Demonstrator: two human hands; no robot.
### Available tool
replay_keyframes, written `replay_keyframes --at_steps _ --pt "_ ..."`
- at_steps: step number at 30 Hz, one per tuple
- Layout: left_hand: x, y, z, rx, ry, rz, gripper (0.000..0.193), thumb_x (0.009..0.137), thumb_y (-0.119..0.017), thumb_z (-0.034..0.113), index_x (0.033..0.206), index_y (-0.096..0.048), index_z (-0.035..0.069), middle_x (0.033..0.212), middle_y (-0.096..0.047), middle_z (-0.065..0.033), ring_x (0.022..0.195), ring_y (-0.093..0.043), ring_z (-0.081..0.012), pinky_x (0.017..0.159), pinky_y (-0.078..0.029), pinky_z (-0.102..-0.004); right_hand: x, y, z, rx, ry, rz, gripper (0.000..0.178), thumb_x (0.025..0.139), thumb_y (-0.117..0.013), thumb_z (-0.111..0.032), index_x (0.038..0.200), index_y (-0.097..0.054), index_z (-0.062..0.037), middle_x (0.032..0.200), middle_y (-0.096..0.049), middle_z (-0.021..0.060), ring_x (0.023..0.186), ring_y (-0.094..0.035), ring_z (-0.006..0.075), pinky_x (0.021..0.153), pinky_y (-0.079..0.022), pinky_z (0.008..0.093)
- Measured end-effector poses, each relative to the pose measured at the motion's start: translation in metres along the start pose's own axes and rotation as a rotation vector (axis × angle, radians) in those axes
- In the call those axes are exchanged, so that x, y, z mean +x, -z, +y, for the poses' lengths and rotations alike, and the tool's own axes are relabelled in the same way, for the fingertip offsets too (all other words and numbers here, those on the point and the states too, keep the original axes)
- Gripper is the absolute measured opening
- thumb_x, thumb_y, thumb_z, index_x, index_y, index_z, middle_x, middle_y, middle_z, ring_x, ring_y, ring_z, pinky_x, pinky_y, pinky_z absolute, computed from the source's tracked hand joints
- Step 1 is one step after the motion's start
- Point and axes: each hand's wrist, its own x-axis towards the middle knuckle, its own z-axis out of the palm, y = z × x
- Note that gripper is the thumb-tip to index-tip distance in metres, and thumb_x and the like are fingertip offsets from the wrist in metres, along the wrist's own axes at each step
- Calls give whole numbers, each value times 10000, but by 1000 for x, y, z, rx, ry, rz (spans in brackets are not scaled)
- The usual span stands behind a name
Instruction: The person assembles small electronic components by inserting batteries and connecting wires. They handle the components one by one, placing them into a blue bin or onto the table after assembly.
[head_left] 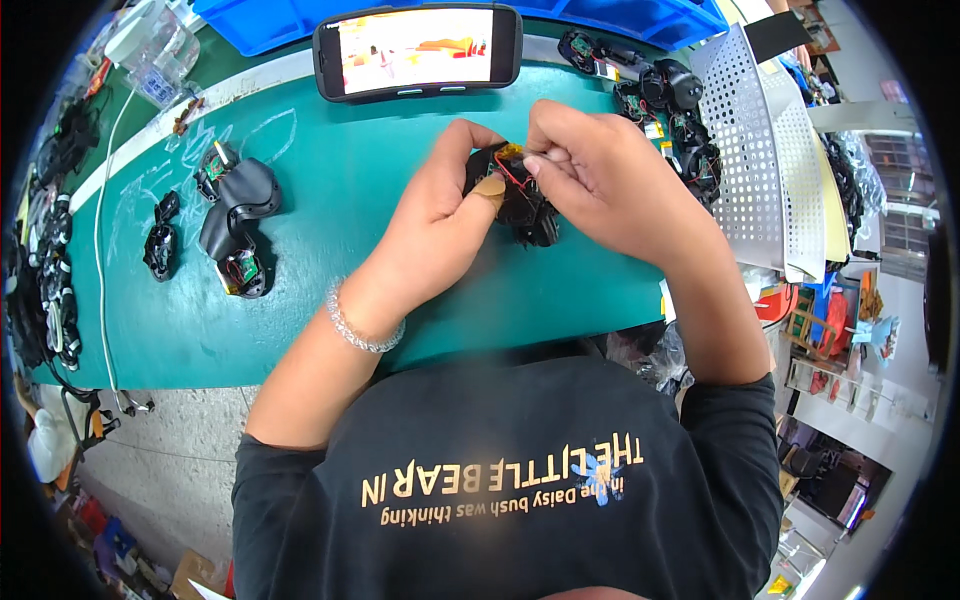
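Observation:
Over the table's middle, my left hand [445, 215] grips an opened black plastic device [528, 212] with thin red wires and a patch of yellow-orange tape. A tan covering [489, 190] wraps the thumb tip of that hand. My right hand [600, 175] is closed in a pinch at the device's upper edge, beside the tape. What lies between its fingertips is too small to make out. To the left lie a similar curved black device [240, 205], its ends showing green circuit boards, and a small open black shell [160, 240].
A phone [416, 52] with a lit screen stands at the back of the green table [330, 180]. Blue bins [280, 20] sit behind it. Several black devices with boards [665, 95] are heaped by a perforated white basket [745, 150] on the right. A white cable [103, 250] runs down the left.

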Motion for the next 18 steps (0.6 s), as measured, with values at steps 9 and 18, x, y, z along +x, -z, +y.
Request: replay_keyframes --at_steps 9,18 --pt "0 -1 2 21 10 -25 202 916 -446 107 1092 -431 10 875 -531 -22 792 -459 -55 706 -392 -210 -4 0 -2 -37 -23 -18 103 818 -553 -58 833 -465 -8 615 -524 196 624 -545 401 536 -416 449" --pt "0 1 -5 90 -72 -37 216 869 -476 91 1051 -426 -14 856 -555 -156 782 -528 -214 729 -450 -324 -8 -6 7 31 104 39 101 826 -569 -20 835 -470 -8 600 -448 148 544 -447 298 506 -366 347"
